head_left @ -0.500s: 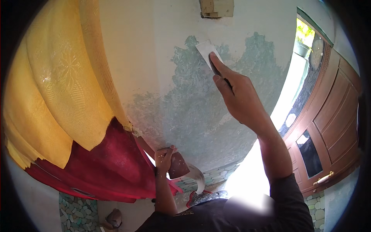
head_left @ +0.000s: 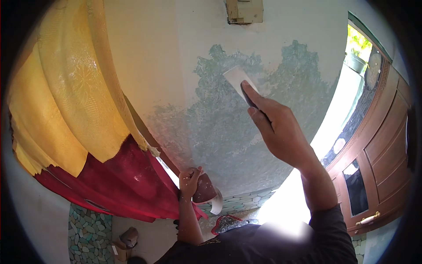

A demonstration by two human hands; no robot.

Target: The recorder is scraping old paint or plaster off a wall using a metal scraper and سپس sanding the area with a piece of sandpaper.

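My right hand [head_left: 281,127] is closed round a putty knife [head_left: 237,79], its pale, wide blade laid against the wall [head_left: 211,123]. Rough grey-green patches spread over that wall below the smooth off-white paint, and the blade is at the upper part of one patch. Lower down, my left hand [head_left: 190,181] grips a reddish-brown, bowl-like thing [head_left: 205,189] by its edge; pale specks dot it. A whitish curved piece [head_left: 216,204] shows just below it, and whether the two are joined I cannot tell.
Yellow and dark red curtains [head_left: 79,110] hang close on my left. To the right, a bright opening stands beside a brown wooden door [head_left: 373,163] with a handle. A beige box [head_left: 245,11] is fixed high on the wall. A small carton [head_left: 121,251] lies on the floor.
My right hand has drawn the putty knife downward along the wall. The left hand still grips the reddish-brown thing, and the whitish piece below it looks shorter. The view has shifted slightly.
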